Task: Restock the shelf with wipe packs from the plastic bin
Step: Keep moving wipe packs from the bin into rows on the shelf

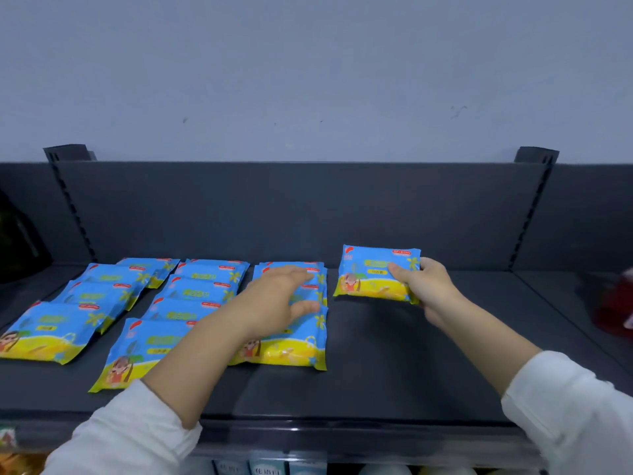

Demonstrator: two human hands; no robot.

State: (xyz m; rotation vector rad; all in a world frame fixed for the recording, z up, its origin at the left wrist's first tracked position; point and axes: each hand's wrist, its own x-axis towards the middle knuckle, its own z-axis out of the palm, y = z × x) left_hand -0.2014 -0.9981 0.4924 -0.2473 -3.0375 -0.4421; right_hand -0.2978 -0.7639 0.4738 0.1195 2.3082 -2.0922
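Observation:
Three rows of blue and yellow wipe packs lie overlapped on the dark grey shelf (394, 365): a left row (85, 303), a middle row (185, 303) and a right row (301, 344). My left hand (277, 296) lies flat with straight fingers on the right row. My right hand (428, 286) grips the right edge of another wipe pack (370, 275), held tilted up at the back of the shelf, to the right of the rows. The plastic bin is out of sight.
The shelf's back panel (308, 207) and two slotted uprights stand behind the packs. Bare shelf surface spreads right of the rows. A blurred red object (616, 303) sits at the far right, a dark object (17, 241) at the far left. Goods on a lower shelf (267, 467) show below.

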